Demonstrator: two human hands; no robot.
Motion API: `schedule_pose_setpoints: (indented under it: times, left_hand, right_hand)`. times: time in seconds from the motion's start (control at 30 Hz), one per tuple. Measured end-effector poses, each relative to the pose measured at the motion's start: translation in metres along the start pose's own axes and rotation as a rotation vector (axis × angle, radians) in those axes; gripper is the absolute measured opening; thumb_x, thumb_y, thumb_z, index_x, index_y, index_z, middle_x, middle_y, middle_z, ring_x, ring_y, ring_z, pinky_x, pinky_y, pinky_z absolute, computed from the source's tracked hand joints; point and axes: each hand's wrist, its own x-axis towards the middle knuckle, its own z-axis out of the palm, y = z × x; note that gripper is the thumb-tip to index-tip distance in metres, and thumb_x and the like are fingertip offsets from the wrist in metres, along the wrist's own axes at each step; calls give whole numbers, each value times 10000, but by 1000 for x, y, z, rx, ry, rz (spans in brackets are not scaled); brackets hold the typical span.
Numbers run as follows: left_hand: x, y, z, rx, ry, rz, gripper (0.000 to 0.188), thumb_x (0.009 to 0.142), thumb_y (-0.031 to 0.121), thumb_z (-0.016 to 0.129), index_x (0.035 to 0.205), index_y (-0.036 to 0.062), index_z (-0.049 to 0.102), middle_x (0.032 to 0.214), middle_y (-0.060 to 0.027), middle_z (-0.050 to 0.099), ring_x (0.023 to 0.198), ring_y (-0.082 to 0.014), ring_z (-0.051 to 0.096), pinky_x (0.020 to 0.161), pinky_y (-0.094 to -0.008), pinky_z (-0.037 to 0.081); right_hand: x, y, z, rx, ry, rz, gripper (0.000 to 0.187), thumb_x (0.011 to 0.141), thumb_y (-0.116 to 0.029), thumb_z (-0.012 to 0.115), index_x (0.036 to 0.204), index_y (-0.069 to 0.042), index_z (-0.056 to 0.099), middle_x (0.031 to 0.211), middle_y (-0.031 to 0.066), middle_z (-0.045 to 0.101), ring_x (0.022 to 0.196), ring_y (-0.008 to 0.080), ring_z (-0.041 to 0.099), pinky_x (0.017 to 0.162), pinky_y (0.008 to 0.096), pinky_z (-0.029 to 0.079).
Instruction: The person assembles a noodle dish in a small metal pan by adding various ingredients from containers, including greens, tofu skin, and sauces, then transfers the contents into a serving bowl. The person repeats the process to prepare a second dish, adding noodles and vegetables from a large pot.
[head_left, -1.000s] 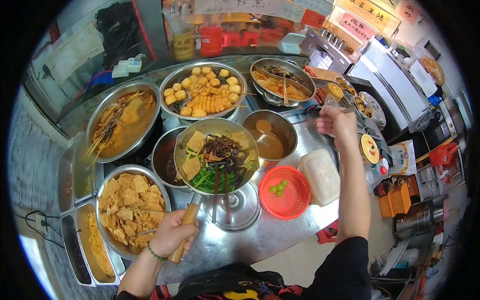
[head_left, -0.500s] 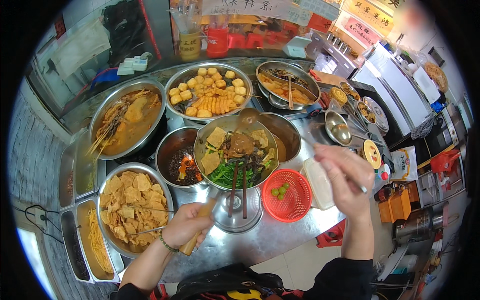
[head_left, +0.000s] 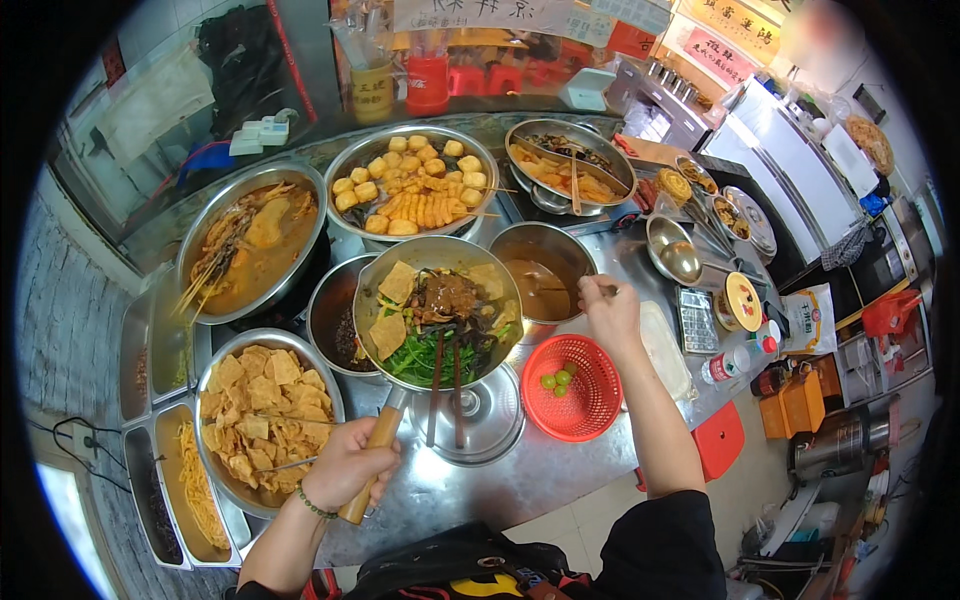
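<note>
My left hand [head_left: 350, 465] is wrapped round the wooden handle [head_left: 377, 450] of a metal saucepan [head_left: 440, 248]. In the saucepan are green leafy vegetables [head_left: 412, 362], dark strips, fried beancurd squares [head_left: 397, 283] and a brown paste [head_left: 448, 297]. A pair of dark chopsticks [head_left: 433, 395] leans out over its near side. My right hand [head_left: 612, 310] is closed on a ladle at the right rim of a deep pot [head_left: 578, 250]. The ladle's bowl is hidden in the brown sauce [head_left: 535, 280]. Behind the saucepan, a pot of dark chilli seasoning [head_left: 330, 325] is partly covered.
A red colander [head_left: 540, 415] with small green fruits sits right of a metal lid [head_left: 490, 440]. Basins of fried beancurd [head_left: 265, 400], tofu puffs [head_left: 400, 165] and broth [head_left: 240, 270] crowd the left and back. A divided pot [head_left: 570, 150] stands at the back right.
My right hand has moved left and forward, taking the ladle from above the saucepan into the sauce pot. The saucepan has shifted a little left, uncovering more of the sauce pot.
</note>
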Motion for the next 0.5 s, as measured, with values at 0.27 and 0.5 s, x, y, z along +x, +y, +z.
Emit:
schedule_pose_setpoints:
  times: [0.27, 0.5]
  left_hand:
    - [-1, -2, -4, -17, 5, 25, 69, 791, 17, 528, 859, 26, 526, 598, -25, 509, 386, -81, 472, 333, -225, 404]
    - [7, 2, -2, 6, -15, 44, 68, 790, 27, 535, 858, 24, 527, 599, -23, 513, 399, -82, 476, 337, -226, 403]
  right_hand:
    - [35, -19, -48, 431, 1, 378, 201, 831, -118, 544, 766, 62, 604, 611, 162, 614, 452, 212, 594, 418, 306, 508]
    - [42, -96, -107, 324, 17, 191, 205, 825, -143, 564, 787, 51, 616, 644, 146, 625, 505, 200, 613, 458, 286, 516]
